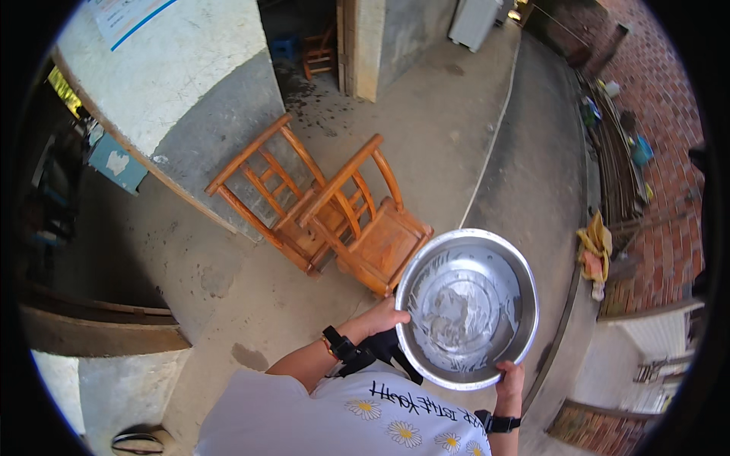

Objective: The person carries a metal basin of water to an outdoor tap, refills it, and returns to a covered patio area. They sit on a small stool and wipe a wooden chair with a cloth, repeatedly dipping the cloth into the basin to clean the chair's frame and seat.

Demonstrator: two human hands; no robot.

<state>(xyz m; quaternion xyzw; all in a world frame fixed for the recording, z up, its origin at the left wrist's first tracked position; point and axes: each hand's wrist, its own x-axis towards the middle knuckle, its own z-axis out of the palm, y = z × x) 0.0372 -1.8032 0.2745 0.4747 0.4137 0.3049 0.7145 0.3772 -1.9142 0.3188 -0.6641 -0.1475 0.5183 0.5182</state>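
A round metal basin [467,310] is held up in front of my body, its inside wet and streaked with a greyish film. On the basin's left side, my left hand [385,317] grips the rim with the thumb over the edge. My right hand [510,377] holds the rim at the lower right. The fingers beneath the basin are hidden on both hands. Just beyond the basin's left edge stands a small wooden chair [390,245], and a second wooden chair [311,222] is close behind it.
A plastered wall [211,108] and a doorway stand ahead, with a wooden chair [318,54] and a blue stool [284,49] inside. At right are a yellow bag [594,245], stacked poles [619,165], a blue bucket [642,151] and a brick wall [678,199].
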